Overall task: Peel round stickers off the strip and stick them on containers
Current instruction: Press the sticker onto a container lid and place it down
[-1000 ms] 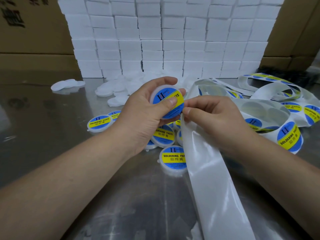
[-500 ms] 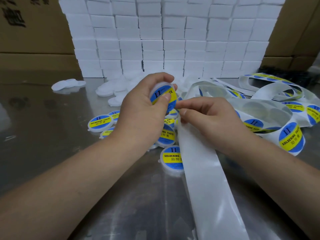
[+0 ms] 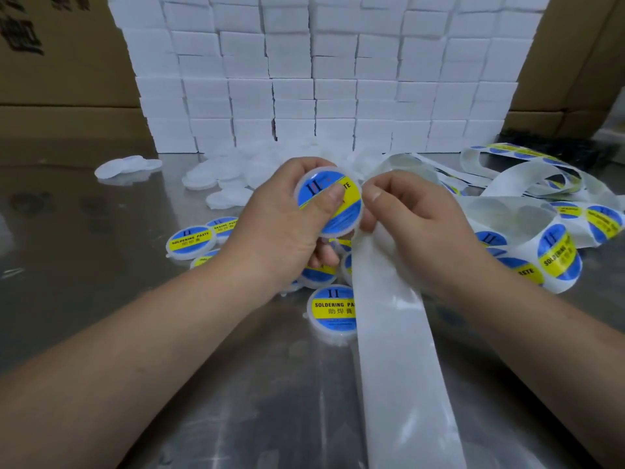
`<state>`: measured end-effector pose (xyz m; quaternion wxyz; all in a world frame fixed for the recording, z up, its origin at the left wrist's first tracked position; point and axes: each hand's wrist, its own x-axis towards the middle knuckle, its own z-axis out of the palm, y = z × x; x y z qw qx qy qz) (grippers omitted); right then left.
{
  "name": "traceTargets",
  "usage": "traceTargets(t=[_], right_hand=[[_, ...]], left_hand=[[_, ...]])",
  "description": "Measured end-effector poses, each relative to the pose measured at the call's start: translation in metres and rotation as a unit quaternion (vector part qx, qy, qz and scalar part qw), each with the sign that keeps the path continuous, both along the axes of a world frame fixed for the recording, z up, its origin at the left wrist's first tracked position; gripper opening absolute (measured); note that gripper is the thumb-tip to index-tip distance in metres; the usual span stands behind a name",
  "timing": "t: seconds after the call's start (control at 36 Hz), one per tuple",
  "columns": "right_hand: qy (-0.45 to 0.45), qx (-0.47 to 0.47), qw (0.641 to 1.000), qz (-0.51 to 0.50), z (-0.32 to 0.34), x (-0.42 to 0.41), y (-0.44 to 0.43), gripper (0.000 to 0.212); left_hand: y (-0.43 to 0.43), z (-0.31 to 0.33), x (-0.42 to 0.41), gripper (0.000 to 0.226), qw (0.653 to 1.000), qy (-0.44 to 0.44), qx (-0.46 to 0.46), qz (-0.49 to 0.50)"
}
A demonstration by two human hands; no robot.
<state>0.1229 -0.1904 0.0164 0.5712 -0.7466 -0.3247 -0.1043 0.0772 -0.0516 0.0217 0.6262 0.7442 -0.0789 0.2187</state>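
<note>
Left hand (image 3: pixel 280 231) gripping stickered container (image 3: pixel 342 216), right hand (image 3: pixel 419 228) pinching strip (image 3: pixel 395 367), labelled containers (image 3: pixel 333 311) on table (image 3: pixel 101 282)

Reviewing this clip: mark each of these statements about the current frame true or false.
1. The left hand holds a round container that bears a blue and yellow sticker. True.
2. The right hand lies flat and empty on the table. False: it grips the white backing strip next to the held container.
3. Labelled containers lie on the table below the hands. True.
4. The stacked boxes at the back are red. False: they are white.
5. The looped strip on the right has no stickers on it. False: it carries blue and yellow stickers.
</note>
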Motion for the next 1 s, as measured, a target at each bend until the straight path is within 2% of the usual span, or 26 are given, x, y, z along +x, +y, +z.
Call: traceTargets(t=[0.31, 0.39, 0.56, 0.64, 0.81, 0.89, 1.0], right_hand=[[-0.07, -0.086, 0.994, -0.02, -0.001, -0.004, 0.002, 0.023], [-0.088, -0.081, 0.992, -0.03, -0.002, -0.006, 0.001, 0.023], [-0.097, -0.05, 0.993, -0.042, -0.002, -0.006, 0.002, 0.036], [-0.106, -0.074, 0.99, -0.064, -0.002, -0.003, 0.002, 0.038], [-0.127, -0.104, 0.983, -0.08, -0.003, -0.003, 0.002, 0.036], [-0.12, -0.084, 0.986, -0.076, -0.004, -0.002, 0.002, 0.042], [-0.065, -0.053, 0.993, -0.078, -0.005, 0.001, 0.001, 0.042]], left_hand=[[-0.003, 0.0, -0.005, 0.014, 0.997, -0.011, 0.074, 0.022], [-0.003, 0.0, -0.006, 0.015, 0.995, -0.024, 0.091, 0.032], [-0.003, -0.001, -0.005, 0.019, 0.991, -0.055, 0.118, 0.04], [-0.003, -0.004, -0.006, 0.021, 0.985, -0.053, 0.16, 0.04], [-0.001, -0.006, -0.005, 0.025, 0.979, -0.058, 0.182, 0.072], [0.0, -0.006, -0.003, 0.026, 0.972, -0.062, 0.197, 0.11], [0.01, -0.006, 0.006, 0.033, 0.961, -0.036, 0.215, 0.171]])
